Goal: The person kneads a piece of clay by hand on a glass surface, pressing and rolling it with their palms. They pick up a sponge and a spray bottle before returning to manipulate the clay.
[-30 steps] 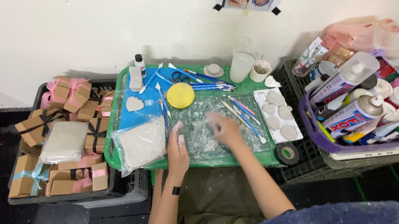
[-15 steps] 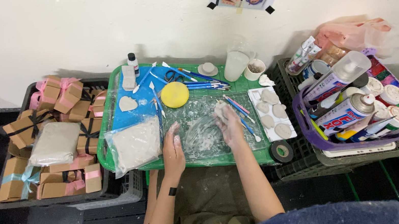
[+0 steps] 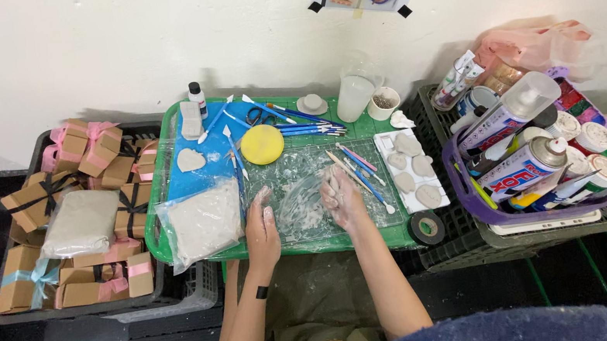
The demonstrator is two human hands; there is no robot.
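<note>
The left hand (image 3: 262, 227) lay flat with its grip apart, whitened fingers stretched out and pressed onto the near left edge of a clear plastic sheet (image 3: 303, 164). The right hand (image 3: 340, 193) rested just right of it, fingers bent down onto the sheet. I could not tell whether its grip closed on a lump or only pressed. Between the two hands the sheet carried a thin smear of wet white clay (image 3: 299, 208), near the front middle of the green worktop (image 3: 329, 244).

It looked like a working or spreading stage, clay being pushed about by hand. Any lifting of it would call for a gentle scrape, since it seemed soft and stuck to the plastic.

Just left of the left hand lay one clear bag of white clay (image 3: 202, 223). Beyond it one white heart-shaped piece (image 3: 190, 159) sat on a blue sheet. Farther back were one yellow disc (image 3: 262, 144), one pair of scissors (image 3: 257, 114), one small black-capped bottle (image 3: 196, 98) and two cups (image 3: 353, 97). A fan of blue-handled tools (image 3: 313, 124) was too crowded to count.

Right of the right hand, a white slab (image 3: 402, 181) held four pale oval casts, with one black tape roll (image 3: 427, 228) near it. Further right a purple basket (image 3: 471, 199) held spray cans. At the far left stood a crate of brown ribboned gift boxes (image 3: 35, 206).
</note>
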